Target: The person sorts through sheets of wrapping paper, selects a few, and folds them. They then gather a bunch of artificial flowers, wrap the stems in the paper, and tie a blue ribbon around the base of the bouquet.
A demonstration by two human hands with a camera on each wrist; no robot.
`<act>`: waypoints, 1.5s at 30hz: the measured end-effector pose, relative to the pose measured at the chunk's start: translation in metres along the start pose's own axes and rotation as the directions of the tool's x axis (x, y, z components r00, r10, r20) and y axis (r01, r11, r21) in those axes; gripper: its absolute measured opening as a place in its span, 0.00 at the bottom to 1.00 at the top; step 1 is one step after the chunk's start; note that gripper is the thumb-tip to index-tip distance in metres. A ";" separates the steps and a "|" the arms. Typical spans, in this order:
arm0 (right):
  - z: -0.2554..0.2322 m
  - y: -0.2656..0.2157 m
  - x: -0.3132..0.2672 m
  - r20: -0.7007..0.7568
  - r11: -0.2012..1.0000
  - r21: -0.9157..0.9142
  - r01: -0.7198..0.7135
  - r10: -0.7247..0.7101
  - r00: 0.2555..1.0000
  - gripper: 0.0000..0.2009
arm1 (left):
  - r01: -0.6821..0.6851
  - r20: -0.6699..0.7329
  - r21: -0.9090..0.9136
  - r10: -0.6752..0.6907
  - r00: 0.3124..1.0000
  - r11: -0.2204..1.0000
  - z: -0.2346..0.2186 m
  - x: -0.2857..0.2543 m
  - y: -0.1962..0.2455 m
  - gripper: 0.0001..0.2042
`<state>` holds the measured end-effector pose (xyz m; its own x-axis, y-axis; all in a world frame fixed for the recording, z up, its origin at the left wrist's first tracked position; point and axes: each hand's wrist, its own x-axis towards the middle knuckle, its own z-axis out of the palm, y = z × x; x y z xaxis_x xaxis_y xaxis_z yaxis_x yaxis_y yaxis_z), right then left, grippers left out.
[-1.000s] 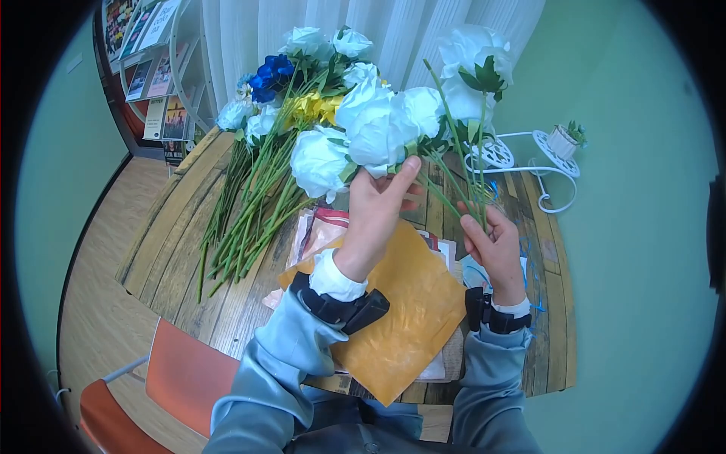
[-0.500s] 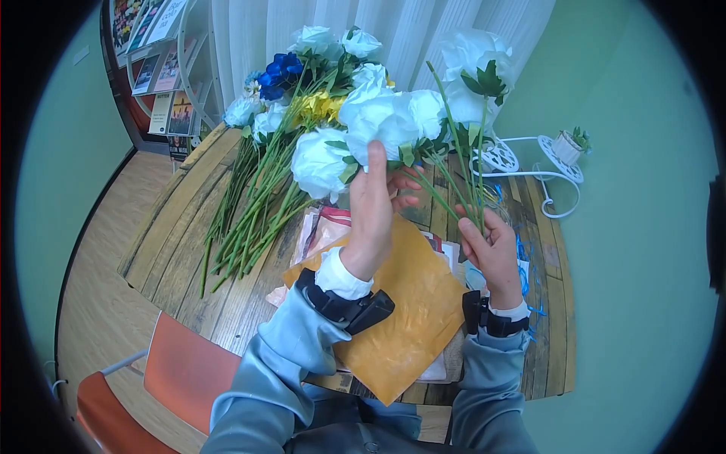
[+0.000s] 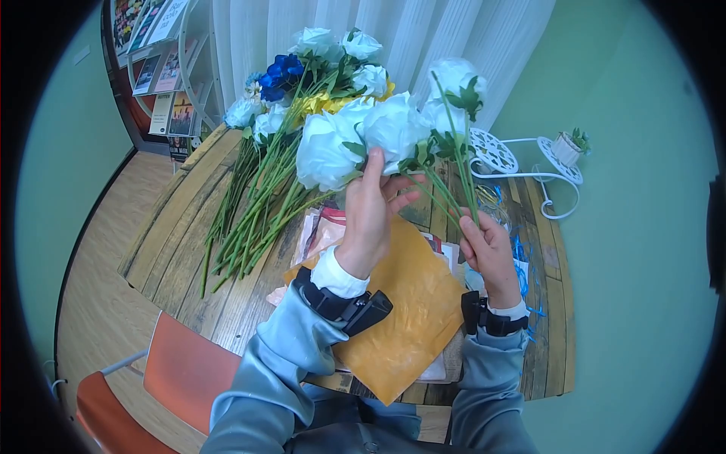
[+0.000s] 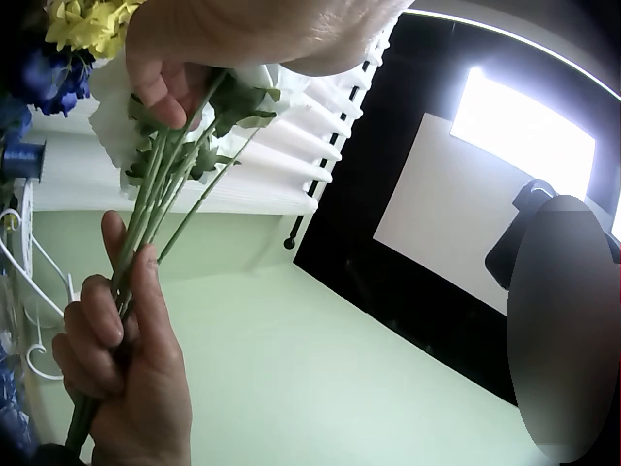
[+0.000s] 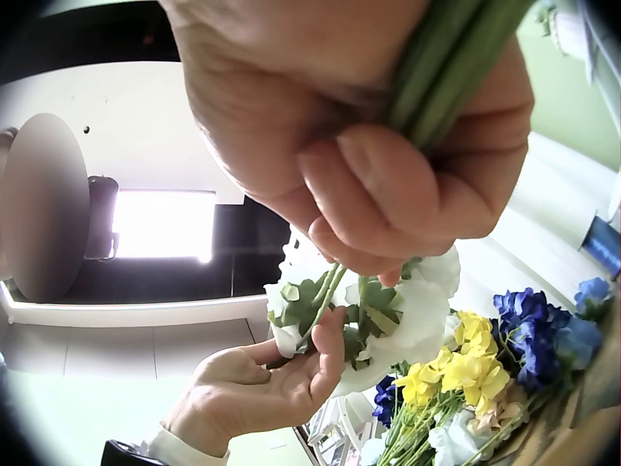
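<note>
Artificial white roses (image 3: 397,129) with green leaves fan out above the table in the head view. Low on their green stems (image 5: 451,73), my right hand (image 3: 491,246) grips the bunch, fingers curled round it in the right wrist view. My left hand (image 3: 367,219) is up at the flower heads, its thumb straight against the underside of a rose and its other fingers extended loosely behind. From the left wrist side, the stems (image 4: 160,199) run from the right hand (image 4: 131,359) up past the left fingers (image 4: 165,92).
A pile of long-stemmed flowers (image 3: 261,204) with white, blue and yellow heads lies on the left of the wooden table (image 3: 174,250). Orange wrapping paper (image 3: 401,325) covers other sheets in front. White metal stand (image 3: 560,174) and blue ribbon (image 3: 522,261) are at right; an orange chair (image 3: 189,371) stands front left.
The left thumb has moved from the stem side to upright under a rose. The right-hand roses have dropped down and leftward, while the left ones have shifted closer. The right hand keeps its grip.
</note>
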<state>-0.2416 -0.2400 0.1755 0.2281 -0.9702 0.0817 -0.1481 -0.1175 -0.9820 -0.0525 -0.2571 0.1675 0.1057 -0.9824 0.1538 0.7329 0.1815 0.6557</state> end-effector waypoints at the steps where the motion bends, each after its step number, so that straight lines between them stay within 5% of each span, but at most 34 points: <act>1: -0.001 0.000 0.000 -0.026 1.000 0.006 0.007 -0.007 1.000 0.14 | 0.022 0.048 0.012 -0.023 0.999 1.000 0.000 0.000 0.001 0.21; 10: -0.009 0.002 0.002 -0.069 0.999 0.023 0.044 -0.043 0.997 0.14 | -0.052 -0.184 -0.053 0.041 0.982 0.997 0.002 0.002 -0.004 0.19; 25: -0.014 0.003 0.002 -0.094 1.000 -0.004 0.015 -0.016 0.995 0.15 | -0.222 -0.198 -0.285 0.170 0.966 0.932 -0.010 0.006 0.000 0.23; 32: -0.019 0.005 0.003 -0.096 0.997 0.073 0.022 -0.015 0.995 0.14 | -0.014 -0.190 -0.446 -0.080 0.978 0.895 -0.019 0.014 -0.015 0.13; 34: -0.017 0.005 0.002 -0.113 0.997 0.073 0.026 -0.017 0.993 0.14 | 0.143 -0.039 -0.237 -0.157 0.987 0.961 -0.017 0.010 -0.014 0.14; 37: -0.015 0.001 -0.001 -0.104 0.999 0.042 0.020 -0.016 0.994 0.14 | 0.208 -0.013 -0.178 -0.214 0.977 0.962 -0.005 0.003 -0.011 0.15; 41: -0.012 0.001 0.000 -0.062 0.998 -0.052 0.035 -0.039 0.997 0.14 | 0.193 0.088 -0.219 -0.178 0.980 0.956 -0.005 0.004 -0.008 0.11; 45: -0.009 -0.002 -0.002 -0.033 0.995 -0.095 0.018 -0.021 0.999 0.13 | 0.150 0.040 -0.154 -0.145 0.989 0.977 -0.004 0.003 -0.005 0.10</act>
<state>-0.2503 -0.2396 0.1792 0.1994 -0.9740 0.1076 -0.2345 -0.1540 -0.9598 -0.0532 -0.2608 0.1618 -0.0287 -0.9958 0.0865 0.8350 0.0237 0.5498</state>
